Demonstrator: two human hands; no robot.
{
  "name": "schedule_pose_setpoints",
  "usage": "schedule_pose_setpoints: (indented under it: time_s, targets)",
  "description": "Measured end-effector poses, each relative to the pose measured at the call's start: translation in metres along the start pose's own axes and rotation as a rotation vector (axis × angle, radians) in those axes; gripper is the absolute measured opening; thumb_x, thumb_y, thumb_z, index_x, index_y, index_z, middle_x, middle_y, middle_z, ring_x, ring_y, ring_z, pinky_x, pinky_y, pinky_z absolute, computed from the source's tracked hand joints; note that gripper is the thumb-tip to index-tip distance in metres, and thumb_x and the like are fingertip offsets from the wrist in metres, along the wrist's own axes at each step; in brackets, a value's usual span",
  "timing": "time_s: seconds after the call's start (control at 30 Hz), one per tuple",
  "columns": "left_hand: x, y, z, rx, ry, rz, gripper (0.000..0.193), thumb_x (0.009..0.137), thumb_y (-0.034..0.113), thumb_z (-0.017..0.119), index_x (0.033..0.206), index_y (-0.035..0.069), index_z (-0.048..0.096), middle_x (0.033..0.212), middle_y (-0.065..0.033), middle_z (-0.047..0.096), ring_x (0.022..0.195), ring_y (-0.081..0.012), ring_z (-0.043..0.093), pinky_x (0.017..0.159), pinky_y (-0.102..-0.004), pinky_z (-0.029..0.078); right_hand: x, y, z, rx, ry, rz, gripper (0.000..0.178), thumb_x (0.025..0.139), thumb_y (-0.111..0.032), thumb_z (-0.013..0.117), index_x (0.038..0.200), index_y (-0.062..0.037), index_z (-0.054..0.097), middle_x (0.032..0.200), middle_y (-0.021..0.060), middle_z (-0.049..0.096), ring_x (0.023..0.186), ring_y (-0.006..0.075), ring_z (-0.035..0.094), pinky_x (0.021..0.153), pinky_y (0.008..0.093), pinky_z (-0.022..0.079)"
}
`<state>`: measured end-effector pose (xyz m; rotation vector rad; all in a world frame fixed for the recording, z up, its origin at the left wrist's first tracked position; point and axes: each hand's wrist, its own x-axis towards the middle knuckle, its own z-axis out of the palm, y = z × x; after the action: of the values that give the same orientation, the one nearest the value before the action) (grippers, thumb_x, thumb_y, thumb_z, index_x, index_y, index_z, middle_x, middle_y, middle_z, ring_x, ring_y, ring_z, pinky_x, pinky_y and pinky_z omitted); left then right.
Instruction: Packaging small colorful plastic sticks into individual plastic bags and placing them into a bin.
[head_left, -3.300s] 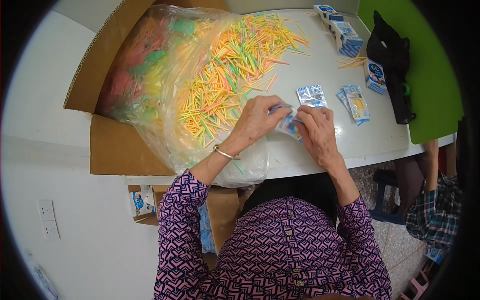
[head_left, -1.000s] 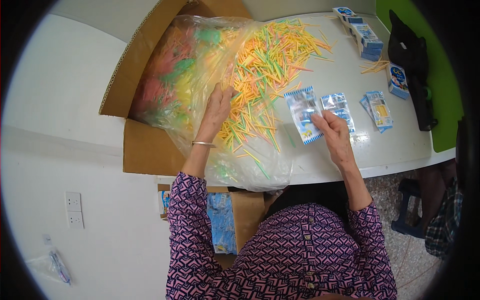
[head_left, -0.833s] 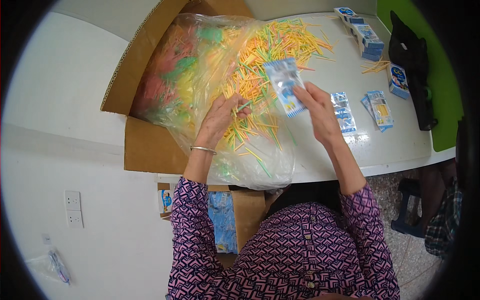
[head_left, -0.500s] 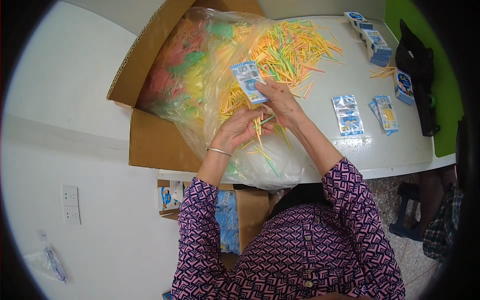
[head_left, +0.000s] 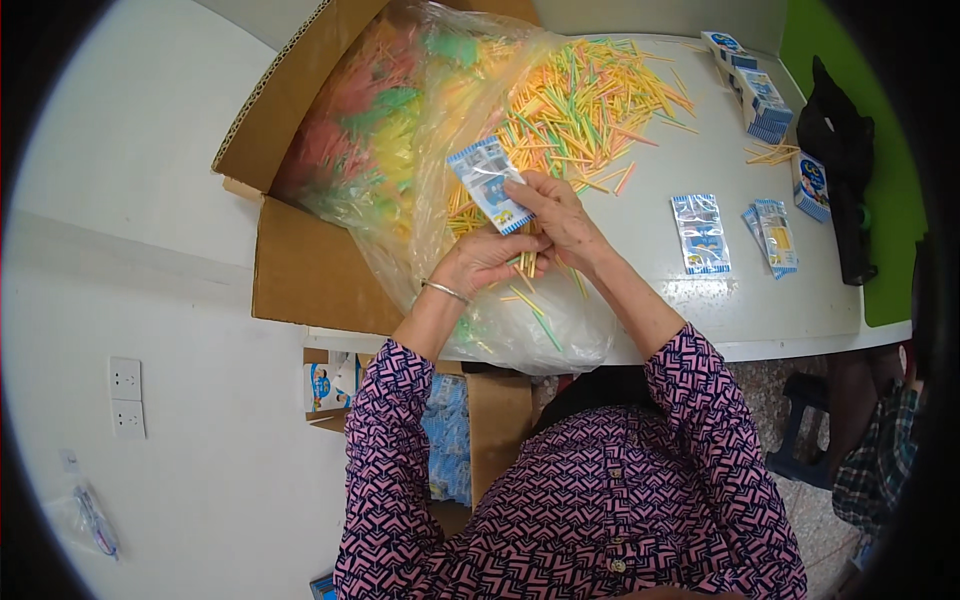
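In my right hand (head_left: 562, 215) a small blue-and-white sachet (head_left: 486, 176) is pinched between thumb and fingers, tilted with its top to the left. Just below it, the curled fingers of my left hand (head_left: 478, 262) hold a small bundle of thin yellow and orange sticks (head_left: 528, 262). The two hands touch or nearly touch at the sachet's lower end; whether the sticks reach inside it is hidden. Behind them spreads a big heap of coloured sticks (head_left: 575, 110). A few loose sticks (head_left: 540, 318) lie on clear plastic nearer to me.
A cardboard box (head_left: 320, 265) with a plastic bag (head_left: 385, 150) of sticks stands left. Flat sachets (head_left: 701, 235) lie on the white table (head_left: 650, 290). Small blue-and-white boxes (head_left: 765, 105) and a black object (head_left: 840, 150) line the right side. Below the table, an open carton (head_left: 450, 430) holds blue packets.
The sachet has tipped further and come down closer to my left hand. The sticks in that hand are bunched more tightly, and a green one jutting out sideways no longer shows.
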<state>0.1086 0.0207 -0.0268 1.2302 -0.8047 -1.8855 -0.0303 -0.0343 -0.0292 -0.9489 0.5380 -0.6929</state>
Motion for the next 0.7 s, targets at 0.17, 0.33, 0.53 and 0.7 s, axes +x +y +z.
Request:
schedule_pose_setpoints:
  time_s: [0.17, 0.33, 0.53, 0.7]
  targets:
    - [0.005, -0.004, 0.004, 0.194, -0.077, 0.022, 0.019, 0.083, 0.009, 0.067, 0.1, 0.003, 0.061, 0.085, -0.0046, 0.061, 0.074, -0.0139, 0.06, 0.066, -0.0254, 0.049, 0.009, -0.001, -0.02, -0.073, -0.029, -0.278, 0.025, 0.091, -0.025, 0.058, 0.096, -0.0013, 0.062, 0.081, 0.0001, 0.062, 0.07, 0.0053, 0.053, 0.063, 0.0227, 0.044]
    - [0.013, -0.003, 0.002, 0.09, -0.048, 0.226, 0.012, 0.085, 0.013, 0.065, 0.094, 0.007, 0.06, 0.083, -0.0014, 0.059, 0.073, -0.012, 0.057, 0.07, -0.0275, 0.048, -0.017, -0.032, -0.044, -0.037, 0.085, -0.36, 0.025, 0.091, -0.024, 0.06, 0.102, -0.0023, 0.064, 0.089, -0.0026, 0.065, 0.08, 0.0035, 0.054, 0.075, 0.0202, 0.04]
    - [0.029, -0.01, 0.014, -0.046, 0.114, 0.393, 0.014, 0.09, 0.022, 0.061, 0.088, 0.009, 0.056, 0.083, -0.0011, 0.057, 0.076, -0.0128, 0.055, 0.069, -0.0287, 0.047, -0.034, -0.024, -0.066, -0.022, 0.13, -0.322, 0.021, 0.091, -0.023, 0.059, 0.101, -0.0043, 0.064, 0.09, -0.0028, 0.064, 0.082, 0.0019, 0.053, 0.079, 0.0188, 0.037]
    - [0.047, -0.014, 0.01, 0.195, 0.226, 0.749, 0.018, 0.092, 0.023, 0.059, 0.087, 0.008, 0.051, 0.083, -0.0021, 0.054, 0.076, -0.0139, 0.054, 0.072, -0.0278, 0.046, -0.044, -0.018, -0.072, -0.016, 0.133, -0.307, 0.02, 0.092, -0.023, 0.059, 0.098, -0.0044, 0.065, 0.086, -0.0041, 0.063, 0.08, 0.001, 0.051, 0.077, 0.0184, 0.036]
